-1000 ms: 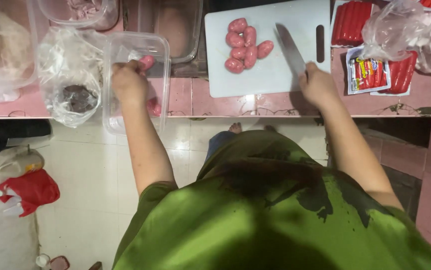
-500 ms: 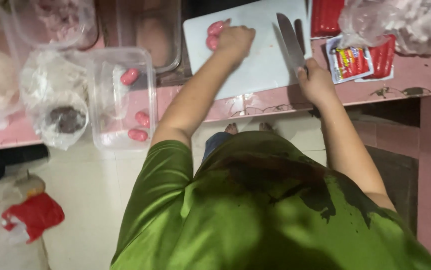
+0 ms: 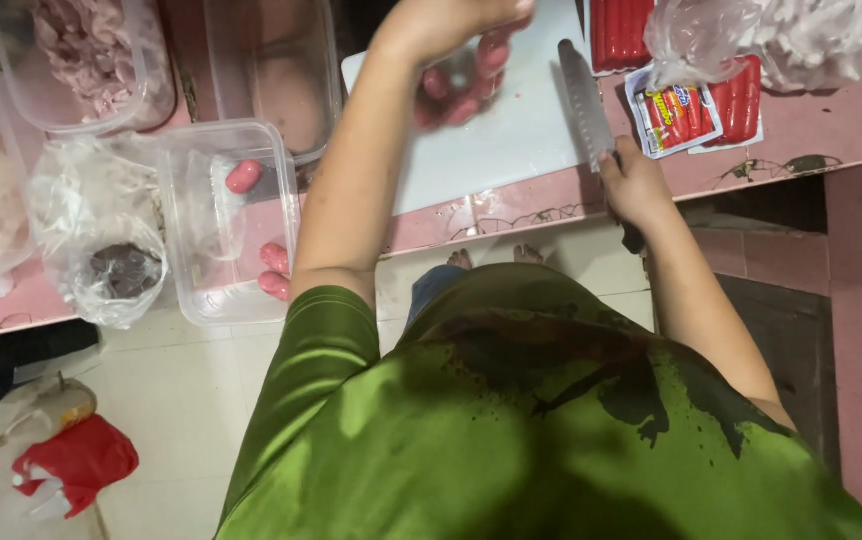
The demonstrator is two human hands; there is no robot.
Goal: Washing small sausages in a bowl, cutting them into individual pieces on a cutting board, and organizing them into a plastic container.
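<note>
A: Quick pass. Left hand (image 3: 446,30)?

B: Up over the white cutting board (image 3: 511,140), fingers curled down around a bunch of pink sausage pieces (image 3: 461,90). It's gripping them, and they sit right at the board's top left part, under the palm.

A: Right hand (image 3: 636,185)?

B: Fist closed on the knife (image 3: 586,100) handle. Blade lies flat along the board's right edge, tip pointing away from the person. Hand sits at the edge of the pink counter (image 3: 811,130).

A: Is the blade touching the sausage?

B: No, apart. Bare board between them.

A: Other stuff, fast.

B: Clear plastic tub (image 3: 226,225) left of the left arm, at the counter edge, a few sausage pieces in it: one near the top (image 3: 244,176), two low by the arm (image 3: 273,270). Crumpled plastic bag (image 3: 101,240) with something dark inside, just left of the tub. Another clear container with pale pink shredded stuff (image 3: 86,55) top left. Opened sausage packet (image 3: 671,115) right of the knife, red sausages showing. Clear bag (image 3: 781,35) top right, contents pale, can't tell what.

A: Floor?

B: Light tiles, red bag (image 3: 76,460) bottom left. Person wears a green shirt (image 3: 511,430).
</note>
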